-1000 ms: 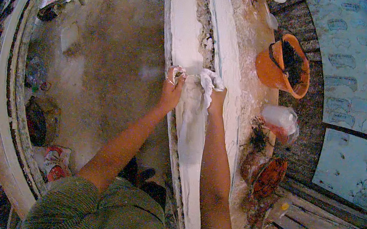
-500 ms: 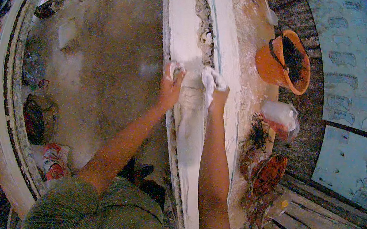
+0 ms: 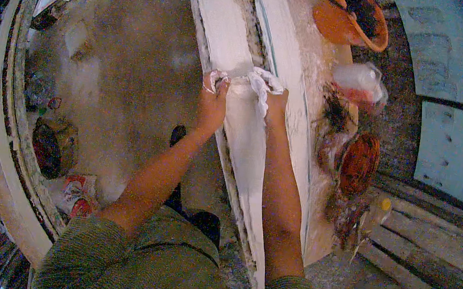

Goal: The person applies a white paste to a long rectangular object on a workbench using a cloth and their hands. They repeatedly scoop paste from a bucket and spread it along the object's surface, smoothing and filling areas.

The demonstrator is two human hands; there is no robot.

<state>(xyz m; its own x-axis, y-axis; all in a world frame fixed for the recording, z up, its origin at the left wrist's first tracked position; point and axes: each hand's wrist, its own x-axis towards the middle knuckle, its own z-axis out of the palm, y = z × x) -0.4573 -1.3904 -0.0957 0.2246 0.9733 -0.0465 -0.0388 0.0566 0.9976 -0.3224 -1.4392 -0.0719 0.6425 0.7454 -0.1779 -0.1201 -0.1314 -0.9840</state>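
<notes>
A long white plaster-like strip (image 3: 219, 29) runs from the far edge toward me, with a rough, crumbly groove along its right side. My left hand (image 3: 213, 95) is closed at the strip's left edge, with white material around its fingers. On the right, my right hand (image 3: 276, 102) grips a bunched, wet-looking white cloth (image 3: 264, 86). A pale, blurred band lies across the strip between both hands; whether it is one piece with the cloth I cannot tell. Below my hands the surface looks smooth and shiny. The fingertips are partly hidden.
Right of the strip, a white-smeared board (image 3: 307, 78) carries an orange bucket (image 3: 336, 22), a clear plastic container (image 3: 358, 79) and a reddish-brown bowl (image 3: 360, 164). Pale blue panels (image 3: 451, 153) are farther right. A red-and-white bag (image 3: 77, 193) lies on the floor at left.
Both hands have moved nearer along the strip together with the white cloth. My view has shifted the same way, so the bucket and container now appear higher in the picture.
</notes>
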